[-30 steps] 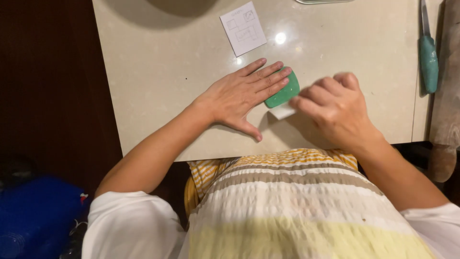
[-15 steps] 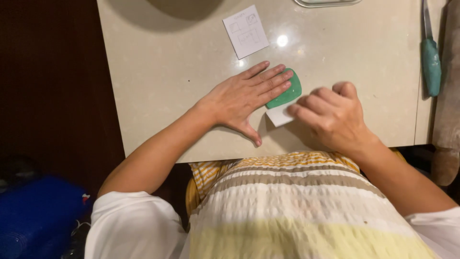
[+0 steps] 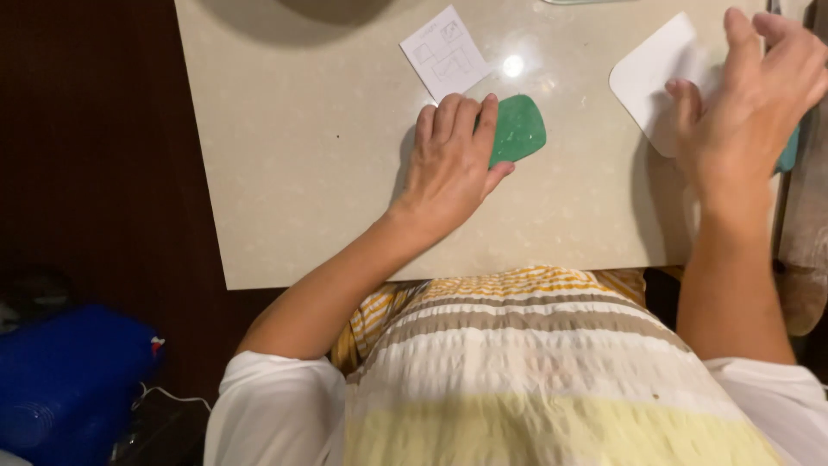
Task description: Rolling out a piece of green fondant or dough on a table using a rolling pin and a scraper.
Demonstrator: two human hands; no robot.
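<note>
My left hand [image 3: 450, 162] lies flat on the beige table [image 3: 310, 173], its fingers pressing on the near edge of a green rounded piece [image 3: 519, 128]. My right hand [image 3: 746, 103] is at the right side of the table, fingers spread, touching a white rounded sheet [image 3: 649, 76] that lies flat there. Whether it grips the sheet is unclear. The two pieces lie apart.
A small white paper with printed drawings [image 3: 445, 52] lies beyond the green piece. A teal-handled tool [image 3: 789, 151] shows under my right hand at the table's right edge. A blue bag [image 3: 65, 380] sits on the dark floor at the left.
The white sheet has come away from the green piece and moved to the right with my right hand. My left hand has stayed on the green piece.
</note>
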